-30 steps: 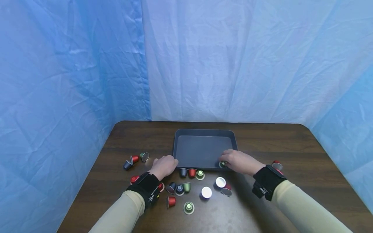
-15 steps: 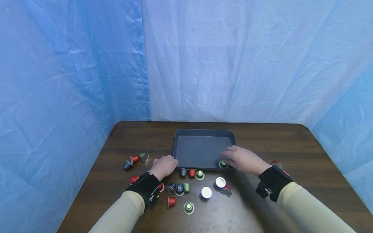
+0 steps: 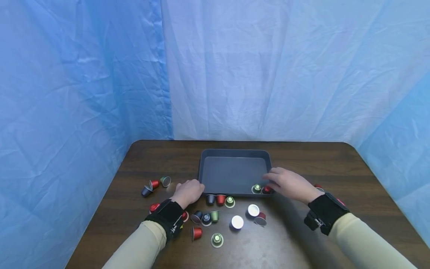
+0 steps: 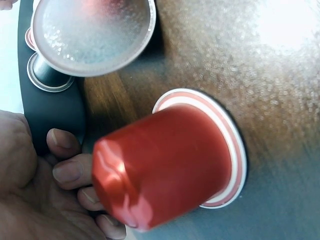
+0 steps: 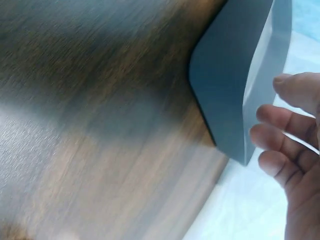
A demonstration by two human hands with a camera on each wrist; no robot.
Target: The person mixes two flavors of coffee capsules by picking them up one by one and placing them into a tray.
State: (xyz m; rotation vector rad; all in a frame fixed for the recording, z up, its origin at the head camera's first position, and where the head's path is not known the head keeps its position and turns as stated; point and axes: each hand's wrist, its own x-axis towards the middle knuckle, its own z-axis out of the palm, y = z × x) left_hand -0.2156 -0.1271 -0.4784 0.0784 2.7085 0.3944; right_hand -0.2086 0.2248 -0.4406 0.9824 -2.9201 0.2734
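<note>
The right hand has shifted rightward, and a red capsule now shows beside the green capsule inside the tray, at its near right corner. Left to right: loose capsules lie around the left wristband, which partly hides some. The left hand rests at the tray's near left corner, fingers bent; whether they clasp its rim cannot be told. A dark pod, red pod and green pod sit just outside the near wall. The right hand's thumb and fingers stand apart, nothing visibly pinched. Setting capsules into the tray appears to be the step in hand; the next move probably calls for withdrawing without knocking the red capsule. The raised wall is the likeliest obstacle.
</note>
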